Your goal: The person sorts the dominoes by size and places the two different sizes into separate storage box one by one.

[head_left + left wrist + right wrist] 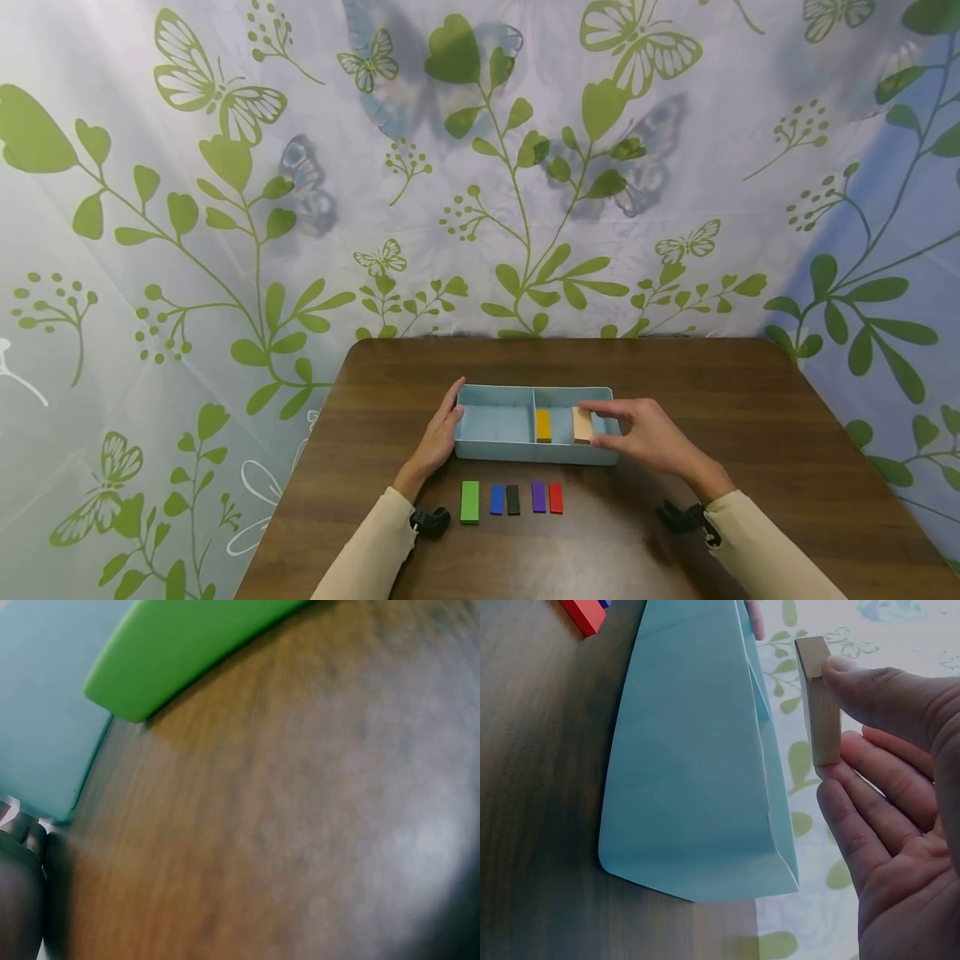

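Head view shows the right hand (pixel 651 432) pinching a wooden block (pixel 582 427).

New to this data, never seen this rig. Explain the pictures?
No robot: a person works bare-handed. The big picture comes from a head-worn camera; the smaller ones come from a camera on each wrist. On the brown table are a pale blue tray, a yellow block in its right compartment, and, nearer the person, a green block, blue block, black block, purple block and red block. The left hand touches the tray's left end; the right hand pinches a pale wooden block.
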`<action>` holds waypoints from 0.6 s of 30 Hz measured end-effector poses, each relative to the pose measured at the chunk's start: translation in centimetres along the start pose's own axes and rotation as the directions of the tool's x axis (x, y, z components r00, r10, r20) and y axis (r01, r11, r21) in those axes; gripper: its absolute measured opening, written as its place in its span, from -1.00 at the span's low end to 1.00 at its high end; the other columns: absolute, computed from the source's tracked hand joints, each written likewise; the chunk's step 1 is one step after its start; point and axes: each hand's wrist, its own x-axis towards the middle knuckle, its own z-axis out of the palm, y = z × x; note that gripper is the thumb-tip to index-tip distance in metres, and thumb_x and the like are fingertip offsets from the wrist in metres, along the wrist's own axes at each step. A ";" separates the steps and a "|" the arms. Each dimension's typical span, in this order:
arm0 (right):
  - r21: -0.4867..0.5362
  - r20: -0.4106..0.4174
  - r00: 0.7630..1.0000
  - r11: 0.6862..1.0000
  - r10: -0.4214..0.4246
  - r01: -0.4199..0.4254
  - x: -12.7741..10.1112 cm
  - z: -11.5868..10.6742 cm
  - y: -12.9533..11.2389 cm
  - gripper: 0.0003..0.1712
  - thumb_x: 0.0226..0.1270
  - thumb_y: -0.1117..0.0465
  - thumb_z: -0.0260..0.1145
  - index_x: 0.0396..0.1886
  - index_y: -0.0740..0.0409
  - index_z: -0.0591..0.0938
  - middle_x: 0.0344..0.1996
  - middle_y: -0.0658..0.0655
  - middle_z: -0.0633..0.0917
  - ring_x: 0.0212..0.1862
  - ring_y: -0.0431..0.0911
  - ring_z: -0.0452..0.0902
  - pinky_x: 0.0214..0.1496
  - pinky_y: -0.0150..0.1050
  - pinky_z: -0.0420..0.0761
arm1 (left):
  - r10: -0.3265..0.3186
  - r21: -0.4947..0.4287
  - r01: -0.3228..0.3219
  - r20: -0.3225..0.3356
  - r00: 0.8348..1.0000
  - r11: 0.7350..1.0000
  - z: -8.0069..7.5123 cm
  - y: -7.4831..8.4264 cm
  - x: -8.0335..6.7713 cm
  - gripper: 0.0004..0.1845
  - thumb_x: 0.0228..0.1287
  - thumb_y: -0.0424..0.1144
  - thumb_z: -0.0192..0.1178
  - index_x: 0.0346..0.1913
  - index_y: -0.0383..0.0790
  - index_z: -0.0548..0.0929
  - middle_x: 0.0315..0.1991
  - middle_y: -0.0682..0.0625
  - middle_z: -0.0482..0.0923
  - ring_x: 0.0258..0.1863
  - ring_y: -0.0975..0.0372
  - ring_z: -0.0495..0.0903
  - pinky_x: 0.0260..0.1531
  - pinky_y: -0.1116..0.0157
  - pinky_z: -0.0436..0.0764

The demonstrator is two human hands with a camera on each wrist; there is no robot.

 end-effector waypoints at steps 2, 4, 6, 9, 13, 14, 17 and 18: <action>0.002 0.002 1.000 1.000 -0.004 0.004 0.3 0.1 0.1 -0.31 0.29 0.07 0.69 0.42 -0.08 0.73 0.31 -0.02 0.78 0.26 0.14 0.78 0.29 0.21 0.73 | 0.015 0.006 -0.015 0.002 1.000 1.000 0.0 -0.1 0.0 -0.38 0.85 -0.28 -0.27 0.82 -0.09 0.00 0.83 -0.14 -0.10 0.80 -0.15 -0.13 0.69 -0.33 -0.03; 0.009 0.006 1.000 1.000 -0.005 0.005 0.7 0.2 0.1 -0.31 0.30 0.07 0.69 0.43 -0.07 0.72 0.32 -0.01 0.78 0.27 0.13 0.78 0.29 0.22 0.72 | 0.016 0.008 -0.016 0.002 1.000 1.000 0.0 -0.1 0.0 -0.38 0.85 -0.28 -0.27 0.82 -0.09 0.00 0.83 -0.15 -0.10 0.80 -0.14 -0.13 0.69 -0.33 -0.03; 0.016 0.013 1.000 1.000 -0.001 0.001 1.0 0.4 0.2 -0.31 0.31 0.05 0.68 0.43 -0.04 0.72 0.33 0.01 0.77 0.29 0.13 0.77 0.30 0.22 0.72 | 0.008 -0.013 -0.008 0.001 1.000 1.000 0.0 0.0 0.0 -0.38 0.86 -0.28 -0.26 0.82 -0.05 0.01 0.83 -0.11 -0.10 0.81 -0.11 -0.15 0.71 -0.32 -0.06; 0.030 0.034 0.999 1.000 0.006 -0.007 1.5 0.6 0.3 -0.31 0.35 0.05 0.66 0.45 0.00 0.70 0.35 0.05 0.76 0.31 0.15 0.75 0.32 0.23 0.70 | -0.008 -0.027 0.008 0.000 1.000 1.000 0.0 0.1 -0.1 -0.39 0.87 -0.24 -0.26 0.82 0.02 0.02 0.83 -0.05 -0.10 0.82 -0.04 -0.15 0.73 -0.27 -0.10; 0.040 0.059 0.998 0.999 0.010 -0.013 2.0 0.9 0.4 -0.32 0.37 0.05 0.64 0.45 0.03 0.69 0.36 0.10 0.75 0.31 0.19 0.75 0.32 0.25 0.70 | -0.016 -0.030 0.016 -0.008 1.000 0.999 0.1 0.1 -0.2 -0.39 0.87 -0.27 -0.27 0.82 0.04 0.02 0.83 -0.03 -0.09 0.82 -0.03 -0.14 0.74 -0.27 -0.12; 0.044 0.064 0.998 0.999 0.012 -0.014 2.1 1.0 0.4 -0.32 0.37 0.06 0.64 0.45 0.03 0.70 0.36 0.10 0.75 0.31 0.19 0.75 0.33 0.24 0.70 | -0.017 -0.029 0.017 -0.010 1.000 0.999 0.1 0.1 -0.2 -0.39 0.86 -0.28 -0.27 0.82 0.05 0.02 0.83 -0.02 -0.09 0.82 -0.02 -0.14 0.74 -0.26 -0.12; 0.042 0.072 0.997 0.999 0.009 -0.012 2.4 1.1 0.3 -0.33 0.36 0.07 0.64 0.44 0.05 0.70 0.36 0.11 0.75 0.30 0.20 0.75 0.33 0.23 0.70 | -0.018 -0.025 0.018 -0.012 1.000 1.000 0.1 0.2 -0.2 -0.38 0.87 -0.26 -0.27 0.82 0.07 0.02 0.83 0.01 -0.08 0.82 0.00 -0.13 0.74 -0.25 -0.10; 0.040 0.075 0.997 0.999 0.008 -0.011 2.5 1.1 0.3 -0.33 0.36 0.08 0.64 0.44 0.05 0.70 0.36 0.10 0.75 0.30 0.19 0.75 0.33 0.21 0.70 | -0.017 -0.026 0.017 -0.011 1.000 1.000 0.1 0.3 -0.2 -0.39 0.87 -0.25 -0.27 0.82 0.08 0.01 0.83 0.02 -0.08 0.82 0.01 -0.12 0.75 -0.24 -0.10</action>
